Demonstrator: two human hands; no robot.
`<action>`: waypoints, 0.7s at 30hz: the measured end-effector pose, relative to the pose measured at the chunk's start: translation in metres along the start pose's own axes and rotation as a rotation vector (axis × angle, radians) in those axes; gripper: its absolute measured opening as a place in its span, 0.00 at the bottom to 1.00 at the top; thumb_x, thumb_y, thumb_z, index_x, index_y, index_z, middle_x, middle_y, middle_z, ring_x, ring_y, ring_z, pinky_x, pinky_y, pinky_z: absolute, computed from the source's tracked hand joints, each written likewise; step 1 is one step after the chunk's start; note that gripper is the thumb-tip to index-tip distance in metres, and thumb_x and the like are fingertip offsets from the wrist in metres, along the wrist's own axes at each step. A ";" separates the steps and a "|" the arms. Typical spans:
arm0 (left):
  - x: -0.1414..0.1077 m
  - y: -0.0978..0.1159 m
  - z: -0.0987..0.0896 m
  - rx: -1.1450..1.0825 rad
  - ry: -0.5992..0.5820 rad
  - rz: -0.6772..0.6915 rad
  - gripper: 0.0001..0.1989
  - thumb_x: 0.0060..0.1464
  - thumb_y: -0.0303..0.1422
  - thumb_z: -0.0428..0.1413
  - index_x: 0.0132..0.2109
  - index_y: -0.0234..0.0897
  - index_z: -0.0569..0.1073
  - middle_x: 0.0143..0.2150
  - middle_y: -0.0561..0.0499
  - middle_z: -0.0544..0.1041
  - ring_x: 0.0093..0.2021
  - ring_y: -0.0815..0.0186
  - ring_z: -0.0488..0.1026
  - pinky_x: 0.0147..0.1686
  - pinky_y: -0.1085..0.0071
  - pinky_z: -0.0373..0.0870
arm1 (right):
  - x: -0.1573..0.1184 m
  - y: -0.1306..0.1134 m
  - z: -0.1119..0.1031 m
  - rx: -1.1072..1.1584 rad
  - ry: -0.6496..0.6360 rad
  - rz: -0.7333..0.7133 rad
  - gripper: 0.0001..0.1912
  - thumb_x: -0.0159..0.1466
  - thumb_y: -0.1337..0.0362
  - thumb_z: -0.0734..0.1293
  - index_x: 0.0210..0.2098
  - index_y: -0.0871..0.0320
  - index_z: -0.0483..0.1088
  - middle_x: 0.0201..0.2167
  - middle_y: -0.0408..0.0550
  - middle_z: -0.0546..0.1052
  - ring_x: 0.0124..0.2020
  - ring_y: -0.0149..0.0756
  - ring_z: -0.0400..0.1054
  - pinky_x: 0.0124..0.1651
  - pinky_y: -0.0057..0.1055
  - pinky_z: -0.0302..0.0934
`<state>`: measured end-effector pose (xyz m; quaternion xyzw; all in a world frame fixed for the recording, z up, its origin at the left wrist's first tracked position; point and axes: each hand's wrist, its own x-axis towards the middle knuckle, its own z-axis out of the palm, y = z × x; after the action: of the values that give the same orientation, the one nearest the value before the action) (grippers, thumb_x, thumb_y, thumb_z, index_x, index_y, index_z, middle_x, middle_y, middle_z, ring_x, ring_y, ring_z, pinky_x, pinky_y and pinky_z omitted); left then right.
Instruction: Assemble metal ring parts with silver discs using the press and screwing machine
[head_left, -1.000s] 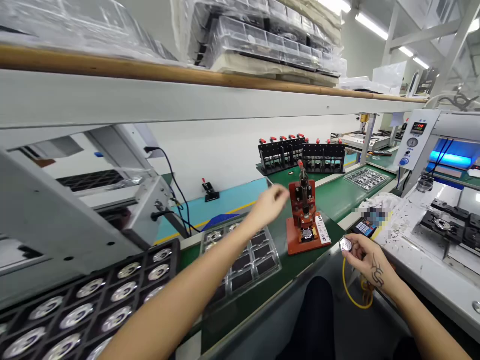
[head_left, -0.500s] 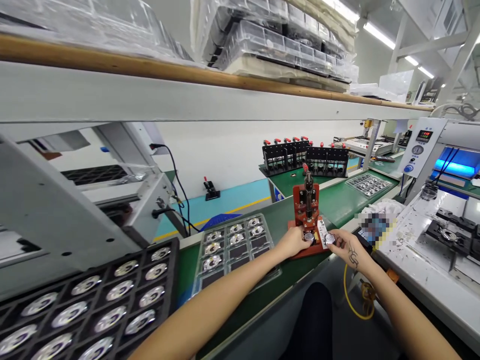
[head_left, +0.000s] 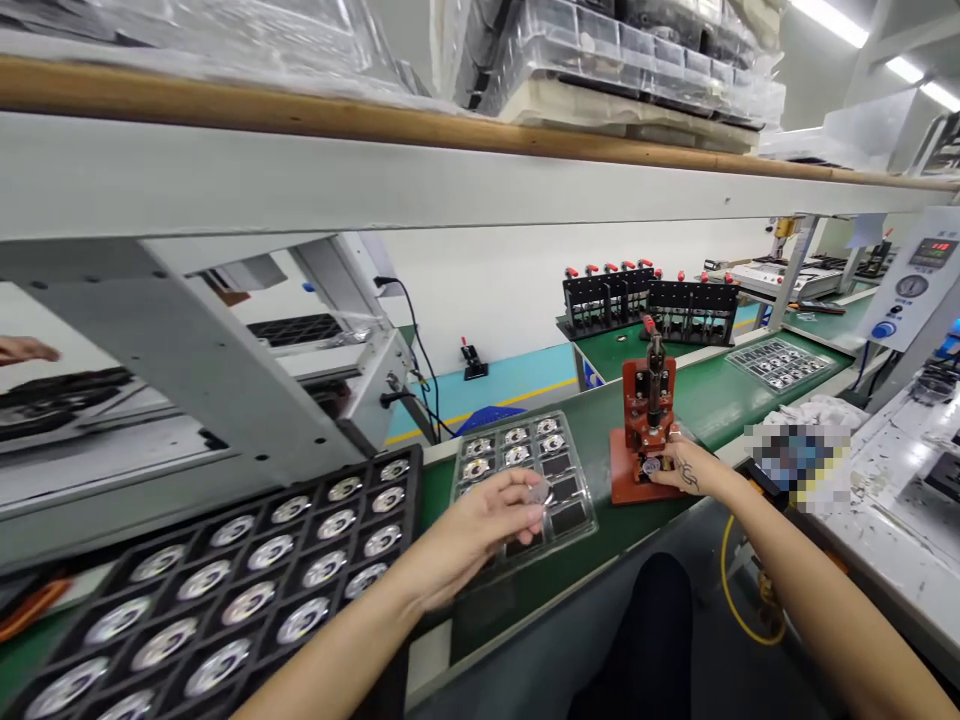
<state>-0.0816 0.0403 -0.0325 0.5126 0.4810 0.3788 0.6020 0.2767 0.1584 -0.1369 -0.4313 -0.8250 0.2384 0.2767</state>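
Between thumb and fingers, my left hand (head_left: pixel 484 520) pinches a small clear-looking round disc (head_left: pixel 538 491). That hand is over a clear plastic tray (head_left: pixel 589 502), whose cells hold several round silvery parts; other cells show only dark bottoms. At the red toggle press (head_left: pixel 637 395), my right hand (head_left: pixel 684 468) is closed on a small round metal part (head_left: pixel 650 466) low in the fixture. Some of its fingers are hidden behind the part and the press. The press stands upright on its red base, with its red-tipped lever raised.
A black tray (head_left: pixel 415 520) of round silvery parts lies at left. Overhead runs a shelf beam (head_left: pixel 375 185). Farther back are black clamp racks (head_left: pixel 607 300) and another clear tray (head_left: pixel 780 365). A white machine table (head_left: pixel 892 530) borders the right; another person's hand (head_left: pixel 26 349) shows far left.
My left hand has left the press and moved left over the clear tray with a disc. My right hand has moved left into the press. The view has turned left.
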 end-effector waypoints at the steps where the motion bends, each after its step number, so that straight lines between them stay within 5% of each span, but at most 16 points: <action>1: -0.005 0.004 -0.006 -0.029 0.067 0.013 0.33 0.45 0.43 0.77 0.53 0.37 0.73 0.36 0.54 0.76 0.34 0.68 0.74 0.35 0.72 0.72 | 0.003 0.000 0.000 -0.016 -0.014 -0.009 0.11 0.61 0.68 0.76 0.44 0.58 0.83 0.46 0.56 0.77 0.49 0.48 0.73 0.56 0.39 0.68; 7: -0.040 0.020 -0.055 0.040 0.395 0.178 0.37 0.41 0.50 0.77 0.54 0.36 0.76 0.39 0.50 0.80 0.37 0.65 0.78 0.41 0.69 0.78 | -0.005 -0.007 -0.010 -0.080 0.035 -0.032 0.09 0.63 0.58 0.76 0.36 0.58 0.80 0.48 0.56 0.79 0.49 0.47 0.75 0.53 0.37 0.70; 10: -0.075 0.016 -0.086 0.144 0.598 0.259 0.40 0.38 0.53 0.77 0.53 0.36 0.75 0.39 0.50 0.80 0.36 0.64 0.79 0.43 0.67 0.79 | -0.015 -0.006 -0.045 -0.072 0.094 -0.035 0.24 0.68 0.43 0.68 0.32 0.57 0.80 0.34 0.52 0.81 0.35 0.42 0.76 0.41 0.34 0.69; 13: -0.115 0.007 -0.109 0.224 0.735 0.257 0.41 0.38 0.55 0.76 0.53 0.36 0.74 0.35 0.53 0.78 0.36 0.63 0.80 0.43 0.66 0.79 | 0.004 0.000 -0.096 -0.108 0.328 0.058 0.40 0.68 0.29 0.59 0.27 0.59 0.77 0.24 0.58 0.78 0.27 0.45 0.71 0.32 0.38 0.61; 15: -0.137 0.001 -0.119 0.290 0.806 0.238 0.38 0.39 0.55 0.75 0.49 0.35 0.74 0.35 0.52 0.79 0.37 0.62 0.80 0.43 0.65 0.79 | 0.035 -0.008 -0.124 -0.198 0.576 0.157 0.45 0.72 0.29 0.53 0.38 0.62 0.81 0.37 0.64 0.83 0.43 0.51 0.77 0.44 0.43 0.63; 17: -0.152 -0.006 -0.124 0.377 0.851 0.221 0.34 0.41 0.55 0.74 0.45 0.35 0.75 0.37 0.49 0.80 0.38 0.61 0.80 0.43 0.65 0.78 | 0.069 -0.037 -0.143 -0.198 0.491 0.159 0.44 0.78 0.34 0.47 0.55 0.61 0.80 0.54 0.63 0.81 0.60 0.48 0.74 0.56 0.43 0.62; 19: -0.161 -0.013 -0.124 0.489 0.822 0.189 0.29 0.47 0.54 0.71 0.44 0.35 0.76 0.39 0.48 0.81 0.39 0.60 0.80 0.43 0.66 0.78 | 0.093 -0.082 -0.152 0.050 0.359 0.167 0.50 0.79 0.42 0.34 0.67 0.73 0.69 0.55 0.72 0.79 0.54 0.41 0.78 0.53 0.41 0.66; 21: -0.163 -0.023 -0.122 0.605 0.739 0.142 0.24 0.55 0.52 0.65 0.45 0.36 0.77 0.40 0.47 0.82 0.41 0.58 0.81 0.43 0.65 0.77 | 0.098 -0.131 -0.152 0.248 0.280 0.002 0.53 0.77 0.44 0.27 0.73 0.80 0.56 0.57 0.80 0.75 0.50 0.38 0.79 0.50 0.39 0.68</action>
<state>-0.2411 -0.0879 -0.0256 0.5272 0.7152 0.4187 0.1874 0.2550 0.1971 0.0814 -0.4238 -0.7422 0.2762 0.4395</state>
